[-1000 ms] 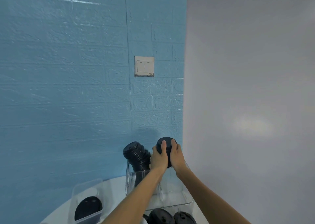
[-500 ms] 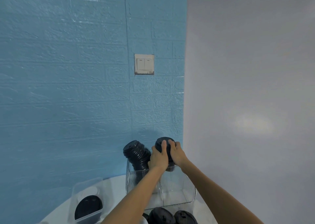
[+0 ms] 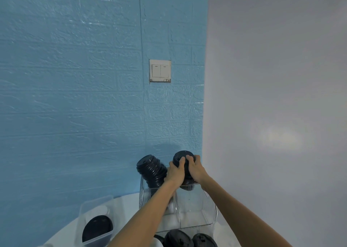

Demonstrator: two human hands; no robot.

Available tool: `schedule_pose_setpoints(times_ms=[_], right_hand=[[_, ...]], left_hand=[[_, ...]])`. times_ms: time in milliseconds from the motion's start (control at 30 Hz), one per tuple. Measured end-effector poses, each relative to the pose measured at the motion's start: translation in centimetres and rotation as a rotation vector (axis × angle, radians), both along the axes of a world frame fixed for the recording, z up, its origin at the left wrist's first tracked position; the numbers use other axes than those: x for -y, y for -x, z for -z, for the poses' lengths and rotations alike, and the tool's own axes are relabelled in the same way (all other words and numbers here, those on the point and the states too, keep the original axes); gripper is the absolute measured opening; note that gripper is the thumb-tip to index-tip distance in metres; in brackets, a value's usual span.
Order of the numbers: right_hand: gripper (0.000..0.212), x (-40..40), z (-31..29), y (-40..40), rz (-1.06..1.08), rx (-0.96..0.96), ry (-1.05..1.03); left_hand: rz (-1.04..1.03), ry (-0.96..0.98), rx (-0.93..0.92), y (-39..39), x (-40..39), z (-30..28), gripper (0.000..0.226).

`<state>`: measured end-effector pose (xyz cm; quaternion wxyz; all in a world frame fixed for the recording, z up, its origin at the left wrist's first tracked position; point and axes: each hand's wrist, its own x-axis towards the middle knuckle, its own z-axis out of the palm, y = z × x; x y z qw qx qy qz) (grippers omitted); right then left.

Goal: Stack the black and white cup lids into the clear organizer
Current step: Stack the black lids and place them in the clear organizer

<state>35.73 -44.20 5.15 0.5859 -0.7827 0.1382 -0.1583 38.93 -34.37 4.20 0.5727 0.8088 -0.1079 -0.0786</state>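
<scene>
A clear ribbed organizer [image 3: 208,209] stands on the white round table [image 3: 124,209] against the blue wall. Its left compartment holds a leaning stack of black lids [image 3: 151,169]. Both hands grip a second stack of black lids [image 3: 181,157] over the right compartment: my left hand [image 3: 175,173] wraps its left side, my right hand [image 3: 195,168] its right side. The stack's lower end sits at the organizer's rim, mostly hidden by my hands. More loose black lids [image 3: 178,239] lie in front of the organizer.
A clear plastic tub [image 3: 93,209] at the left of the table holds a black lid [image 3: 97,229] and something white. A light switch [image 3: 160,71] is on the blue wall. A grey wall closes the right side.
Both hands have brought the gripped stack of lids lower, its bottom now down at the rim of the organizer's right compartment. The leaning stack at the left has not moved.
</scene>
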Motion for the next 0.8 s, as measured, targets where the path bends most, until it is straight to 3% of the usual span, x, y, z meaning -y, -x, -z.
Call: schedule_pose_setpoints(times_ms=[167, 400, 633, 800], right_hand=[[0.048, 0.8, -0.2, 0.0, -0.008, -0.004, -0.036], [0.044, 1.6, 0.0, -0.1, 0.011, -0.019, -0.005], [0.038, 1.5, -0.1, -0.3, 0.009, -0.032, 0.018], [0.036, 1.6, -0.2, -0.2, -0.021, -0.043, 0.020]], left_hand=[[0.139, 0.179, -0.174, 0.8, -0.6, -1.4, 0.069], [0.155, 0.129, -0.172, 0.7, 0.3, -1.0, 0.072], [0.164, 0.101, -0.120, 0.7, 0.1, -1.2, 0.046], [0.166, 0.041, -0.082, 0.5, 0.2, -0.8, 0.046]])
